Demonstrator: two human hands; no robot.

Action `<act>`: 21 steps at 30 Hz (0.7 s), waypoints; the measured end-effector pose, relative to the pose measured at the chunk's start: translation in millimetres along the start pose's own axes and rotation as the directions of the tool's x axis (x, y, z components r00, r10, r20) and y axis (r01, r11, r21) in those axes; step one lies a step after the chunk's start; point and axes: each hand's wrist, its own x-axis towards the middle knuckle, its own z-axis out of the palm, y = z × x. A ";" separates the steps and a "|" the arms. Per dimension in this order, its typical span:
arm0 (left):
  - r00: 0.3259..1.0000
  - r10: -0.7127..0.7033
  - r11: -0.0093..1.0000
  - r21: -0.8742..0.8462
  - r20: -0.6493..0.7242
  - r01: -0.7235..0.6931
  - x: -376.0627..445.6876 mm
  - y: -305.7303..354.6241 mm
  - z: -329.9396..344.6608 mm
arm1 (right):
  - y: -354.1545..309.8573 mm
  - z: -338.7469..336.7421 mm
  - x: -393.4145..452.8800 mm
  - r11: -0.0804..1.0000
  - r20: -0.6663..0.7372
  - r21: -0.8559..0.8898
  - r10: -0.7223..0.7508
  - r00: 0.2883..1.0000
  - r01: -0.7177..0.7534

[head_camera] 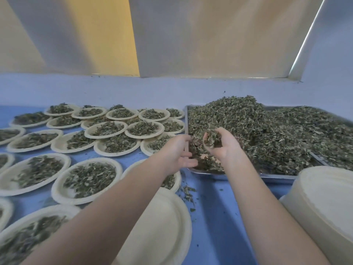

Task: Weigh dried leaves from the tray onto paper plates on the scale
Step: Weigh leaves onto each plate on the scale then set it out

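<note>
1. Steel tray (277,176) heaped with dried leaves (267,134); right hand (219,144) grip cupped round a clump; left hand (177,152) grip spread at the tray's edge.
2. Filled paper plates (89,178) cover the blue worktop (219,217); empty plate (162,226) nearest; plate stack (324,197) at right.

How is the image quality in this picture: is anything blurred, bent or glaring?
Head view: wide-angle lens bends the metal tray of dried leaves and window frame; near cream paper plates look soft and stretched; light is even and diffuse, no harsh glare; right hand stays fairly sharp.
</note>
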 end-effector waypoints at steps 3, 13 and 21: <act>0.994 0.059 0.986 -0.147 -0.086 -0.072 -22.7 0.0 -13.2 | 24.1 12.6 -47.0 0.997 0.158 -0.054 0.060 0.986 -0.052; 0.868 0.273 0.961 0.162 -0.414 -0.225 -119.0 -43.1 -106.8 | 98.7 -8.3 -153.8 0.562 0.477 -0.740 0.052 0.877 0.369; 0.642 0.626 0.778 0.415 -0.443 -0.472 -150.5 -93.8 -124.5 | 95.5 -30.2 -163.8 -0.318 0.797 -0.497 0.201 0.569 0.808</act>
